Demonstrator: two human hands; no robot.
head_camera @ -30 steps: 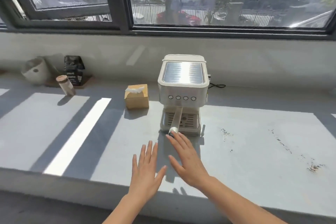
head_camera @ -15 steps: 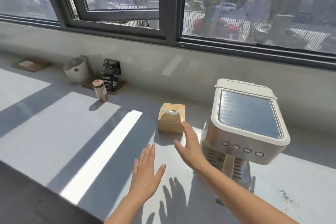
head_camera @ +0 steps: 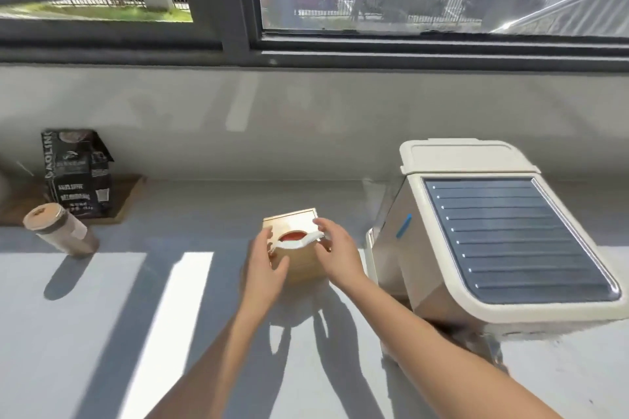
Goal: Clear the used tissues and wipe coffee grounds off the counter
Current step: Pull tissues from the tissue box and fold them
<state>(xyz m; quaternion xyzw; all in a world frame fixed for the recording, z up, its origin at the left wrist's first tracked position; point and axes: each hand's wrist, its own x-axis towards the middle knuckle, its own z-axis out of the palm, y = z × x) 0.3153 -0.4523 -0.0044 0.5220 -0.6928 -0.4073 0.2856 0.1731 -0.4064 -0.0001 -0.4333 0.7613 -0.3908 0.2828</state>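
Two bare hands meet at a small wooden tissue box (head_camera: 292, 220) near the worktop's (head_camera: 102, 333) back edge, just left of a coffee machine (head_camera: 493, 241). The left hand (head_camera: 269, 269) has its grip clamped on the box's near-left corner, seemingly to steady it, while the right hand (head_camera: 337, 255) has its grip pinched on the white tissue (head_camera: 299, 241) poking from the top, likely to draw out a wipe. No coffee grounds or used tissues are in view, and the machine's front is hidden under its own top.
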